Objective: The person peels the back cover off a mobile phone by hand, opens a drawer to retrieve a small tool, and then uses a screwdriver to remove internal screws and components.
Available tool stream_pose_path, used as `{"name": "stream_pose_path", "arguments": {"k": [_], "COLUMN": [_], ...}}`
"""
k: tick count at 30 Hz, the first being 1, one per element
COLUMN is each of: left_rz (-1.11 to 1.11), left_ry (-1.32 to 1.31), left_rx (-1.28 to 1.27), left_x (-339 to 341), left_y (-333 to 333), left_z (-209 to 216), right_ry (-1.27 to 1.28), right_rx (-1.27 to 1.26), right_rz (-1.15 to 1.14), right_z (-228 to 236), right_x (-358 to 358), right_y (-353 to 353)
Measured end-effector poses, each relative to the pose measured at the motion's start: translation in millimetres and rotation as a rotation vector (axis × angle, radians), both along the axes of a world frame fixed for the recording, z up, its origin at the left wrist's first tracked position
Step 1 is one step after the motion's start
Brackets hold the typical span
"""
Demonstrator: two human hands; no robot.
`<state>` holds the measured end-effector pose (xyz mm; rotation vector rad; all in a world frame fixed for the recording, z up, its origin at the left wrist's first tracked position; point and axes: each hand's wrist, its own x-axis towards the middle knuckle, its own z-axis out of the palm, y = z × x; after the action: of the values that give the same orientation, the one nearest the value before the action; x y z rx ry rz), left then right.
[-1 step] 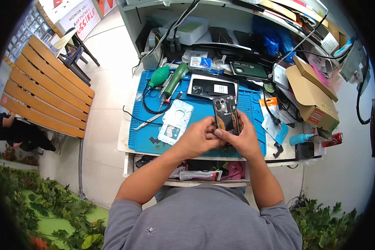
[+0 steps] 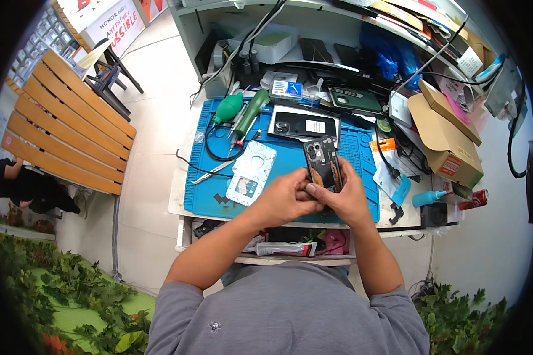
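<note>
A smartphone with its back cover off [image 2: 322, 155] is held upright above the mat, its camera block and inner parts showing. My right hand [image 2: 349, 192] wraps its right edge and lower part, thumb across the front. At the lower left edge, my left hand [image 2: 285, 196] has its fingers bent and pressed against the phone; some fingertips are hidden. Left of my hands, a white patterned phone case or panel [image 2: 251, 168] lies on the blue work mat [image 2: 210, 198]. Beyond the held phone, a black phone [image 2: 302, 124] rests in a white box.
A green screwdriver [image 2: 252, 112], a green air blower [image 2: 228, 107] and tweezers [image 2: 210, 173] lie at the mat's left. An open cardboard box [image 2: 441, 139], a blue bottle [image 2: 427, 198] and a red can [image 2: 475, 200] stand right. Below the mat, a drawer [image 2: 260, 259] is pulled out.
</note>
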<state>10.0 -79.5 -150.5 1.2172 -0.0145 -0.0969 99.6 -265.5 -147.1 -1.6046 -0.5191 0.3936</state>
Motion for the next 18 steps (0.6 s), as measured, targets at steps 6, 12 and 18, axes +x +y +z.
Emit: {"name": "stream_pose_path", "arguments": {"k": [6,12,18], "left_rz": [-0.116,0.389,0.348], "left_ry": [-0.025,0.194,0.232], "left_rx": [0.962,1.141,1.322], "left_x": [-20,-25,-30], "left_y": [62,119,105], "left_z": [64,55,42], "right_ry": [-0.238,-0.671,-0.782], "right_rx": [-0.391,-0.602,-0.613], "right_rz": [0.023,0.374,0.501], "right_z": [30,35,41], "right_x": [2,17,27], "right_y": [-13,-5,5]}}
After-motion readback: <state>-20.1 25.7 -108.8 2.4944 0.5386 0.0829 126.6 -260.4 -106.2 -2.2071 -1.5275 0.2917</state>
